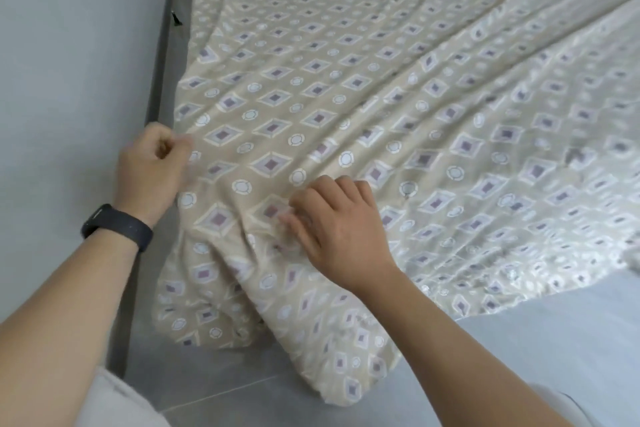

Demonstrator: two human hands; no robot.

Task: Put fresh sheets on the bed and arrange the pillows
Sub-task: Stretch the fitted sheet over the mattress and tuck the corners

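Observation:
A beige sheet [339, 87] patterned with purple diamonds and white circles lies spread over the bed, wrinkled, its near corner hanging over the mattress corner to the floor. My left hand [152, 166], with a black band on its wrist, has curled fingers at the sheet's left edge by the wall; the blur hides whether it holds cloth. My right hand [339, 229] rests on the sheet at the near corner, fingers bent and pressing into bunched fabric. No pillow is in view.
A pale wall [69, 62] with a dark skirting strip [157, 80] runs close along the bed's left side. Grey tiled floor [214, 381] lies in front. At the right, the bare pale mattress [571, 340] shows beyond the sheet's edge.

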